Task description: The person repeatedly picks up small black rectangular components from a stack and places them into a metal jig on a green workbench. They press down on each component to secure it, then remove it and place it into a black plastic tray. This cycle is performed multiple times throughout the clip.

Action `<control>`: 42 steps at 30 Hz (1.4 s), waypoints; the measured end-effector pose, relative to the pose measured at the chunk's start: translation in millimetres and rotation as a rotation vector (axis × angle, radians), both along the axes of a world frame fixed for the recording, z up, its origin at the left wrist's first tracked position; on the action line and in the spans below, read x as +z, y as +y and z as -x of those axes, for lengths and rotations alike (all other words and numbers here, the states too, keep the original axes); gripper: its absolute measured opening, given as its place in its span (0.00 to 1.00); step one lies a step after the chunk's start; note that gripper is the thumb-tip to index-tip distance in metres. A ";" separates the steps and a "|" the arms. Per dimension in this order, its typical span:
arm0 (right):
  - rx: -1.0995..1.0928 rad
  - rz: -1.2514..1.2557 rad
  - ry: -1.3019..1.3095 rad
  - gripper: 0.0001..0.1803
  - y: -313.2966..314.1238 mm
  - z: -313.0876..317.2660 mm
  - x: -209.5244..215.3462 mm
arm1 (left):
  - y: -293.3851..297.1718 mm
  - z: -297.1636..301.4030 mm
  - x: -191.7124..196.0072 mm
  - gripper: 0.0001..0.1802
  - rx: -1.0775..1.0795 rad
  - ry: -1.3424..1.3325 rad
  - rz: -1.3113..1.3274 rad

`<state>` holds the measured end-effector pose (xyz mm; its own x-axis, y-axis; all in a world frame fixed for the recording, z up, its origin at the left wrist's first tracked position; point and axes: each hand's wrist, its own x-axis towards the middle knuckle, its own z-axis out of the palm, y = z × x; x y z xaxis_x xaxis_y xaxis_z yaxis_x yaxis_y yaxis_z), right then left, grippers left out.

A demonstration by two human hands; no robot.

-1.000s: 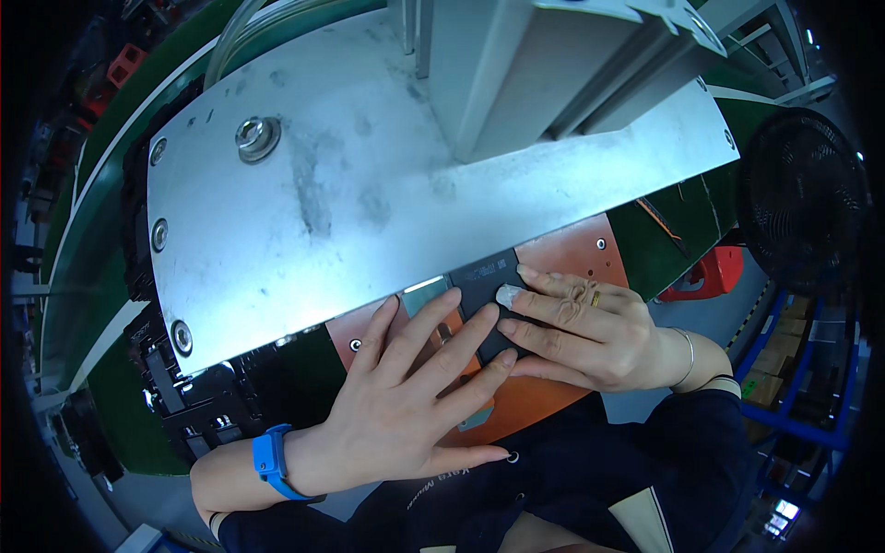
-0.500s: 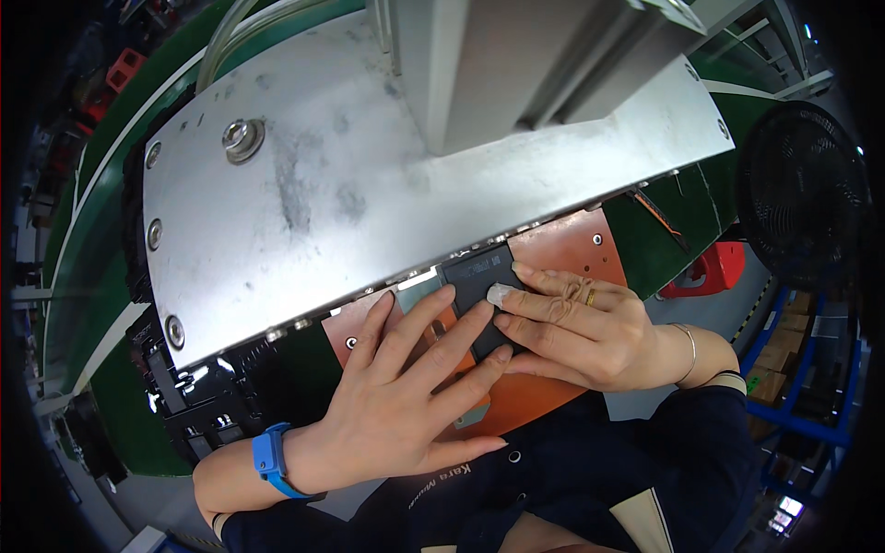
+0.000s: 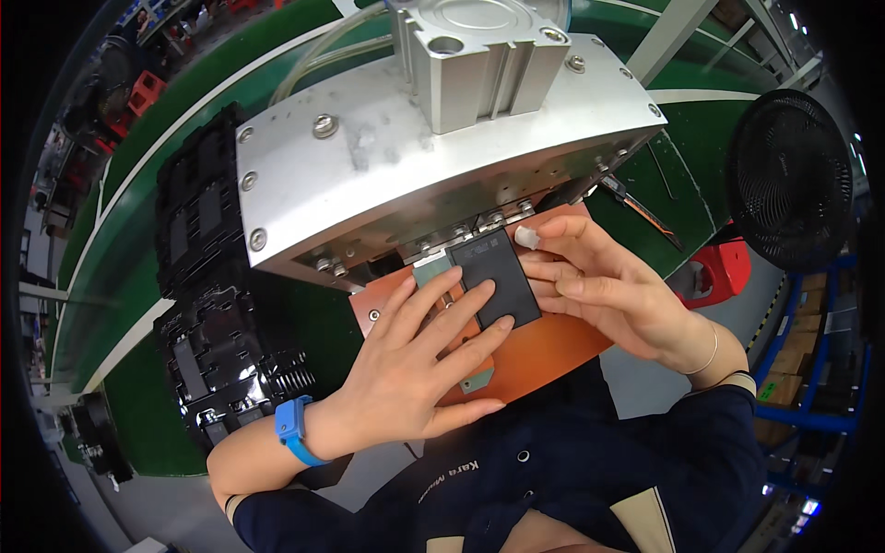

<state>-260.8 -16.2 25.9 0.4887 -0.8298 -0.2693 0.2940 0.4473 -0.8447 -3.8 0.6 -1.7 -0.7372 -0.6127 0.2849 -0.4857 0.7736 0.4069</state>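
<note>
A flat dark rectangular part (image 3: 495,274) lies on an orange base plate (image 3: 544,355) under a large grey metal press head (image 3: 433,180). My left hand (image 3: 419,364) lies flat with fingers spread, its fingertips resting on the dark part's left and lower edge. My right hand (image 3: 604,286) holds the part's right edge with thumb and fingers. A blue band sits on my left wrist (image 3: 293,429). A thin bracelet is on my right wrist.
Stacks of black moulded parts (image 3: 217,304) stand to the left on the green bench (image 3: 120,276). A black fan (image 3: 788,180) and a red object (image 3: 714,272) are at the right. Blue shelving with boxes (image 3: 811,378) stands lower right.
The view has tilted, so the press top now shows. Both hands stay on the dark part, which now lies further out from under the press head.
</note>
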 end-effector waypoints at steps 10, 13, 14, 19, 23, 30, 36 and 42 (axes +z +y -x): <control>0.082 0.232 0.301 0.14 -11.5 -2.7 -10.3 | 2.8 -1.3 14.7 0.11 0.291 0.474 -0.434; 0.014 0.373 0.304 0.14 13.9 -10.1 -7.0 | 16.2 5.1 27.2 0.11 0.302 0.527 -0.813; 0.015 0.434 0.287 0.13 22.1 -15.1 -8.9 | 22.3 8.2 20.2 0.12 0.271 0.611 -0.933; -0.008 0.613 0.266 0.13 26.4 -17.4 -29.7 | 53.1 -20.8 25.5 0.12 0.456 0.773 -0.933; 0.021 0.516 0.266 0.10 18.9 -1.4 -33.7 | 52.8 -106.3 13.3 0.16 0.953 0.780 -0.385; 0.074 0.547 0.310 0.05 17.2 -4.8 -33.6 | 55.6 -217.1 -16.4 0.28 1.244 0.494 -0.529; 0.101 0.539 0.341 0.04 17.4 0.1 -31.2 | 74.0 -215.5 -9.9 0.09 1.269 0.066 0.152; 0.273 1.482 0.680 0.11 12.4 -39.3 9.7 | 145.1 -192.0 25.8 0.24 1.575 -0.316 -0.172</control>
<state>-221.5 -3.7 35.6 0.7851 -0.4590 0.4159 -0.2318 -0.8404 -0.4899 188.2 145.7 24.1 0.6098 -0.7858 0.1027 -0.7895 -0.5909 0.1660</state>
